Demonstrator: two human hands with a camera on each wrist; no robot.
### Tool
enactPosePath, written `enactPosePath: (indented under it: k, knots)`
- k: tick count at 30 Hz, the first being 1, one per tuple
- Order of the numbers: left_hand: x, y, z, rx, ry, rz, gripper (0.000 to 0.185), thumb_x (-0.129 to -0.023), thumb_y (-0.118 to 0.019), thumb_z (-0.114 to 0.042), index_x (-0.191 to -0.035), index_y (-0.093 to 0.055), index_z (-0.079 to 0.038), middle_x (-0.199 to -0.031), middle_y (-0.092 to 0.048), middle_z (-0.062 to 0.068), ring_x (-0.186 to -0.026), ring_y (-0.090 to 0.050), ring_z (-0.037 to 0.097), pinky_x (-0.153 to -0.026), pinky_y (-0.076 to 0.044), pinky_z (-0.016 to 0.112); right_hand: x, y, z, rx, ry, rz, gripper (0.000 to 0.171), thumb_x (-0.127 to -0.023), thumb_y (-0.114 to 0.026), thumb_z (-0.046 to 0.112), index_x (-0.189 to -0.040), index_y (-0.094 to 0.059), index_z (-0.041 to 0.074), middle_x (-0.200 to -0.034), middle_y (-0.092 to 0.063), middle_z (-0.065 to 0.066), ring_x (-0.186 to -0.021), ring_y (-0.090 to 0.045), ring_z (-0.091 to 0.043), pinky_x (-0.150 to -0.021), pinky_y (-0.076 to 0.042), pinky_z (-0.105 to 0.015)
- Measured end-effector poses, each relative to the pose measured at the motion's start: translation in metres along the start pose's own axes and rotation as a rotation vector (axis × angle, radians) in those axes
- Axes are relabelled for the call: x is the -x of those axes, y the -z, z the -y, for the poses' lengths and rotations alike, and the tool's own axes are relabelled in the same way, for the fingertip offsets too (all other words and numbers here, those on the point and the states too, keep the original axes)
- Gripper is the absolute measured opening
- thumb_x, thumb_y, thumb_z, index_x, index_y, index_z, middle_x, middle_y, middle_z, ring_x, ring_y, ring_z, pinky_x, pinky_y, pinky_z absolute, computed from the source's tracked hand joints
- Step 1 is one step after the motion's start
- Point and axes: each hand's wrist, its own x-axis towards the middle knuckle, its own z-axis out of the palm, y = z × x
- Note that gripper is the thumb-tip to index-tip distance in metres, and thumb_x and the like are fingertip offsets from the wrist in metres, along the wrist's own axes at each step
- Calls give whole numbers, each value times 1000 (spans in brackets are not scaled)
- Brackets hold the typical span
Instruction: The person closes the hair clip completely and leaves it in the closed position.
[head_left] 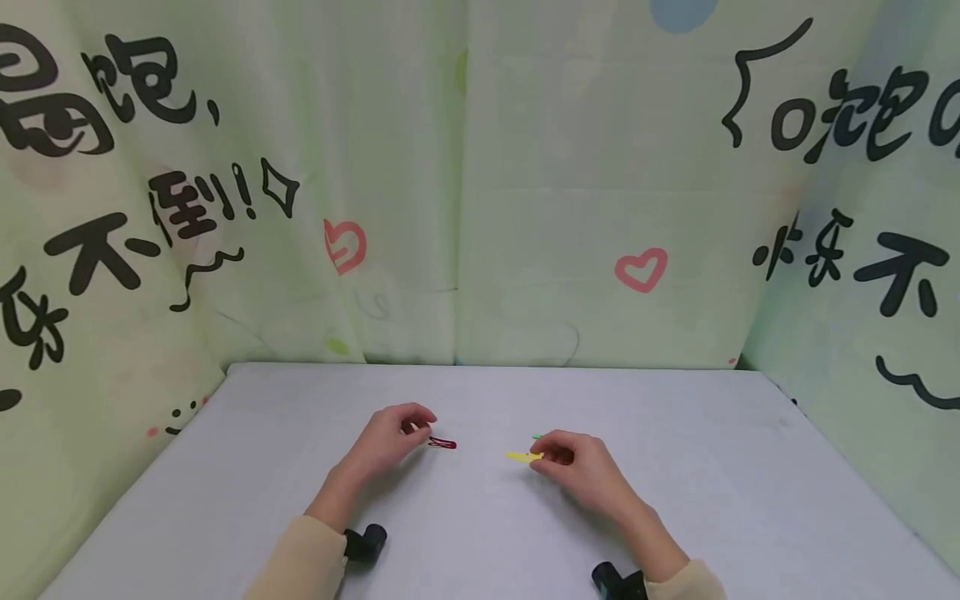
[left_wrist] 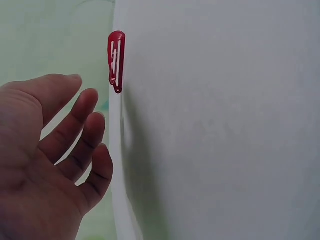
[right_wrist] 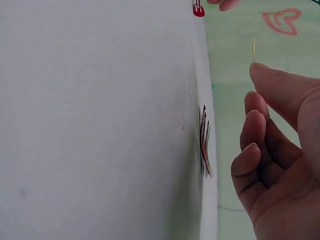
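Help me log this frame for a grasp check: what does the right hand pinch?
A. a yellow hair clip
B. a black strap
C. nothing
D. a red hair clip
A: the right hand pinches the yellow hair clip at its fingertips, while the red hair clip lies on the table by the left hand.

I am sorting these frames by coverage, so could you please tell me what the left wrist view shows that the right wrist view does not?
Only the left wrist view shows the whole red hair clip lying flat, and the left hand beside it, apart, fingers loosely curled.

Only the right wrist view shows the right hand pinching a thin yellow clip, and a stack of coloured clips on the table.

Both show the grey table.
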Motion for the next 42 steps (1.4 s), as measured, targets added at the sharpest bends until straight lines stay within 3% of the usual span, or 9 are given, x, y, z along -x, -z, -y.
enactPosePath:
  k: [7,14,25,35,42]
  knots:
    - [-8,-1,2,-95,-25,53,15,-92,-69,0,-103,-74,-10,-91,-65,-3,-85,-57,17,-77,-50,34,2,6,-7,16,-40,31,12,-85,-80,9,-96,-75,11,-78,-60,4,-71,-54,-13,-63,-45,-24]
    - [-13,2,6,-133,0,104,16,-90,-71,3,-99,-74,-11,-90,-64,-2,-87,-58,18,-83,-51,36,4,13,-15,48,-38,59,13,-85,-80,9,-97,-75,10,-76,-59,4,-71,-51,-12,-62,-43,-24]
    - [-18,11,7,-119,-65,204,18,-87,-71,4,-94,-75,-11,-87,-67,-1,-78,-56,13,-72,-48,30,6,17,-20,73,-97,92,12,-83,-82,10,-92,-73,10,-73,-54,3,-70,-49,-15,-60,-39,-25]
    - [-21,14,2,-125,-31,259,17,-87,-75,2,-89,-76,-14,-84,-65,-6,-81,-56,14,-74,-49,30,6,22,-24,108,-109,108,12,-82,-82,9,-89,-72,11,-74,-54,2,-70,-49,-16,-60,-39,-26]
    - [-22,14,0,-135,-50,275,16,-87,-75,2,-85,-74,-14,-79,-65,-6,-81,-55,14,-74,-48,29,7,23,-25,126,-127,120,12,-81,-82,6,-88,-73,10,-74,-55,2,-70,-50,-17,-61,-41,-26]
